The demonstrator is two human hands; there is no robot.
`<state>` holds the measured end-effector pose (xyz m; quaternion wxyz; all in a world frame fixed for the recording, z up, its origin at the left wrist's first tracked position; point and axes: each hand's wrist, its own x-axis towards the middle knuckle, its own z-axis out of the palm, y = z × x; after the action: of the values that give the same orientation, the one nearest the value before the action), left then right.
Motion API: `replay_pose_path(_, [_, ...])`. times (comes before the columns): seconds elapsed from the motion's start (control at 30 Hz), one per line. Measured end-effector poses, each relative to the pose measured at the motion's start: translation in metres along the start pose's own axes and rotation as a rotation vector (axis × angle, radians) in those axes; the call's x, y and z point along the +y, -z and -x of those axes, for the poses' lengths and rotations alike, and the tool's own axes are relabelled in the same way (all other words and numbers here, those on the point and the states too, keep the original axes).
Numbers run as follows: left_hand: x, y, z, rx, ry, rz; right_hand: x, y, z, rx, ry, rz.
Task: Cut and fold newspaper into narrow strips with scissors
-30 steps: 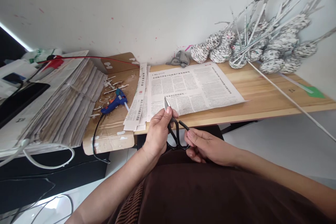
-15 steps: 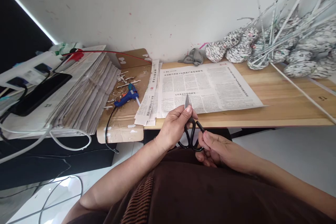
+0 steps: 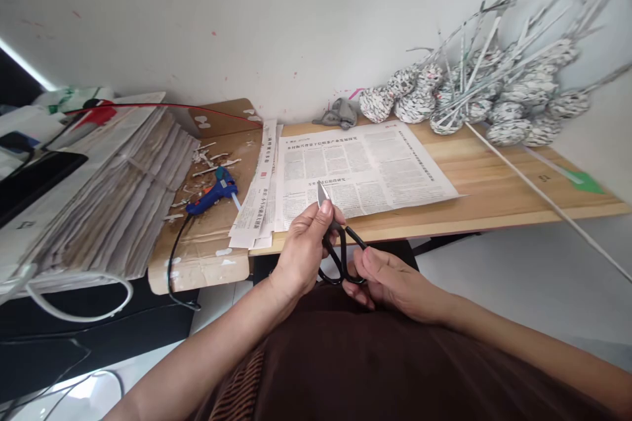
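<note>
A pair of scissors point(image 3: 342, 251) with black handles and a pointed metal blade is held between my hands, just off the table's front edge. My left hand point(image 3: 307, 243) is closed around the blade end, thumb on top, with the tip sticking out beyond the fingers. My right hand point(image 3: 395, 279) grips one of the black handle loops; some of its fingers are hidden beneath. Past the blade tip, a newspaper sheet point(image 3: 365, 168) lies flat on the wooden table point(image 3: 474, 210). Left of the sheet are several cut newspaper strips point(image 3: 254, 200).
A blue glue gun point(image 3: 213, 192) rests on stained cardboard point(image 3: 202, 256) among paper scraps. Far left stands a tall newspaper stack point(image 3: 118, 191) with cables. A grey cloth point(image 3: 340, 113) lies by the wall. Woven paper gourds point(image 3: 415, 102) with long stalks crowd the back right.
The camera view has turned to the right, so everything appears further left. A green patch at the table's right end has come into view. Both hands keep the same hold on the scissors.
</note>
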<state>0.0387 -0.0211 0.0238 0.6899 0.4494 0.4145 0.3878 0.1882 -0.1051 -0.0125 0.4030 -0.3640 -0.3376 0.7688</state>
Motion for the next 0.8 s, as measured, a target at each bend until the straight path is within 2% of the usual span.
replay_pose_path(0.1, [0.001,0.0,0.002,-0.026,-0.006,-0.021,-0.001,0.003,-0.002,-0.022,0.03,0.032])
replay_pose_path(0.2, [-0.002,0.001,0.002,0.013,0.003,-0.007,-0.007,0.013,-0.001,-0.012,0.032,0.228])
replay_pose_path(0.27, [-0.005,0.001,0.0,0.048,-0.007,0.033,-0.014,0.019,0.003,0.115,0.105,0.486])
replay_pose_path(0.37, [-0.006,0.001,-0.003,0.046,-0.061,0.1,-0.026,0.021,0.013,0.399,0.344,0.885])
replay_pose_path(0.43, [-0.005,-0.002,-0.005,0.025,-0.089,0.133,-0.033,0.017,0.018,0.473,0.483,1.076])
replay_pose_path(0.5, [-0.005,-0.006,-0.005,-0.01,-0.093,0.148,-0.036,0.013,0.019,0.459,0.541,1.213])
replay_pose_path(0.6, [-0.009,-0.014,-0.002,-0.096,-0.084,0.102,-0.034,0.011,0.014,0.463,0.484,1.298])
replay_pose_path(0.7, [-0.014,-0.016,0.0,-0.211,-0.106,0.017,-0.028,0.014,0.009,0.504,0.393,1.241])
replay_pose_path(0.8, [-0.014,-0.01,-0.005,-0.316,-0.286,-0.275,-0.027,0.02,0.011,0.54,0.413,1.184])
